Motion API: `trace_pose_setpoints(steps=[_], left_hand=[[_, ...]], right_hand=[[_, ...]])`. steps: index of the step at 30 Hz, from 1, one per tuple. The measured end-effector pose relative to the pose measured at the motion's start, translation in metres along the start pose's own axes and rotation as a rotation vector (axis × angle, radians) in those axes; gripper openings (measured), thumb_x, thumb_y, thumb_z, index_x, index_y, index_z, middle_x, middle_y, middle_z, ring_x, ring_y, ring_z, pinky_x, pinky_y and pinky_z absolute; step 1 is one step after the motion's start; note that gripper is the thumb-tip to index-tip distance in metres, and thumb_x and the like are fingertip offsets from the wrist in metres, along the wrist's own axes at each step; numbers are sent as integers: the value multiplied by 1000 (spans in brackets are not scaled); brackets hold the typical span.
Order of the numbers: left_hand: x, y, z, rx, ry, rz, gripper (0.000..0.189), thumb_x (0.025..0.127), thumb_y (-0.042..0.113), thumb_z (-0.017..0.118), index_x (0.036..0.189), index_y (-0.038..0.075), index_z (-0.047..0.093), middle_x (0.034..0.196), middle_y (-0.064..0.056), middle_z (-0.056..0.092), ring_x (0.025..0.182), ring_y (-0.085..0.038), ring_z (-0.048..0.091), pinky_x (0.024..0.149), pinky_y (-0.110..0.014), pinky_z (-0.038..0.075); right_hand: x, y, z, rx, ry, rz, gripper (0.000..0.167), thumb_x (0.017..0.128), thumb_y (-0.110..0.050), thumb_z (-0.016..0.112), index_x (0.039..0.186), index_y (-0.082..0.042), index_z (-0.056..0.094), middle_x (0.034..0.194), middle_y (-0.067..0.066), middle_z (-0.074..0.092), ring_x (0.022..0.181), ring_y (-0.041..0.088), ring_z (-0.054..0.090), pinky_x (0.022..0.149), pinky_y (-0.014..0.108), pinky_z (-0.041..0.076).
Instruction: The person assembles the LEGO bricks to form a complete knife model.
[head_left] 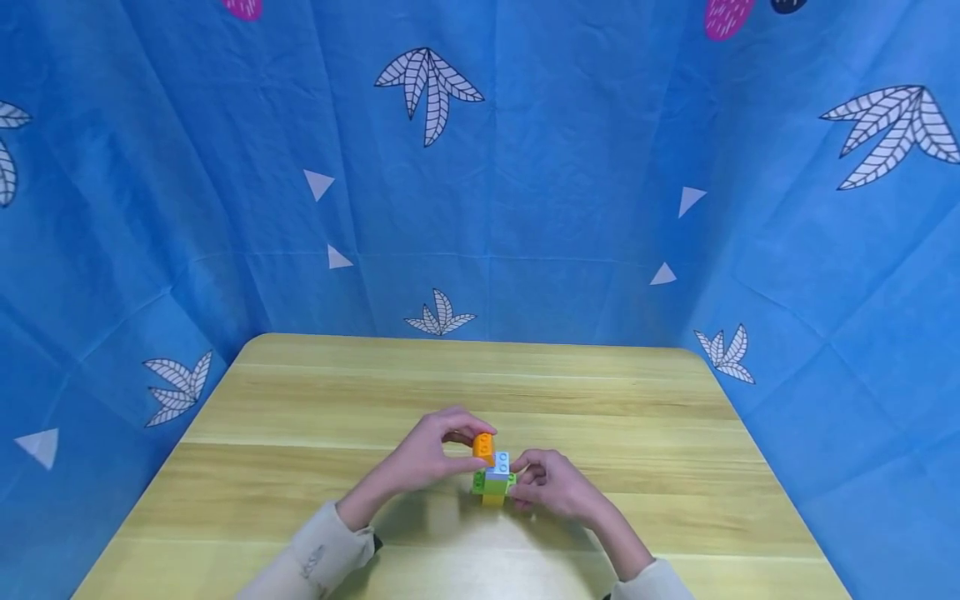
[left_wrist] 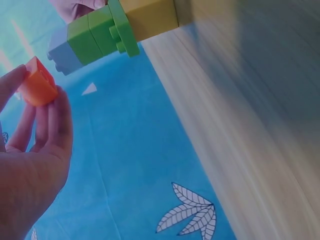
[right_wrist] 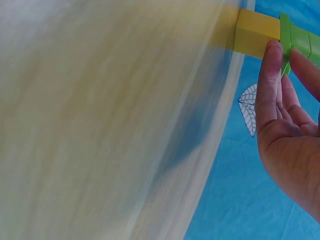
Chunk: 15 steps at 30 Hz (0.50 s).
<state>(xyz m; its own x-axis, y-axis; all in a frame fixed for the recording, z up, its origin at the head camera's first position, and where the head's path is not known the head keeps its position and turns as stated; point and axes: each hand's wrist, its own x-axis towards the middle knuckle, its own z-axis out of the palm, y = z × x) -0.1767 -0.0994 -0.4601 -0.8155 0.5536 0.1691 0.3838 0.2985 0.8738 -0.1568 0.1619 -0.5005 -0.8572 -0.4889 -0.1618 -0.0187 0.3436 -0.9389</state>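
Observation:
My left hand point(head_left: 423, 454) pinches an orange toy brick point(head_left: 483, 448) between thumb and fingers. In the left wrist view a gap shows between this orange brick point(left_wrist: 39, 85) and the top of a toy-brick stack. The upright stack has a yellow brick point(right_wrist: 255, 32) at the bottom, a thin green plate point(left_wrist: 123, 27) over it, then two green bricks point(left_wrist: 92, 32) and a light blue brick point(left_wrist: 65, 50) on top. With thumb and fingertips, my right hand point(head_left: 558, 483) holds the stack at the plate's right end.
The stack stands on a wood-grain table point(head_left: 600, 392) with rounded far corners. Blue cloth point(head_left: 562, 167) printed with white leaves and triangles hangs behind the table and along both sides.

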Motion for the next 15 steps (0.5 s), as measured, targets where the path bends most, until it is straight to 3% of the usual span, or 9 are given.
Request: trace_pose_setpoints(steps=[15], left_hand=[[6, 4, 9, 27, -23, 27, 41, 87, 22, 85, 126, 18, 71, 112, 8, 67, 104, -8, 68, 101, -49, 57]], right_hand=[[-1, 0, 0, 6, -6, -1, 30, 93, -5, 73, 119, 7, 62, 90, 18, 73, 78, 35, 73, 69, 43, 64]])
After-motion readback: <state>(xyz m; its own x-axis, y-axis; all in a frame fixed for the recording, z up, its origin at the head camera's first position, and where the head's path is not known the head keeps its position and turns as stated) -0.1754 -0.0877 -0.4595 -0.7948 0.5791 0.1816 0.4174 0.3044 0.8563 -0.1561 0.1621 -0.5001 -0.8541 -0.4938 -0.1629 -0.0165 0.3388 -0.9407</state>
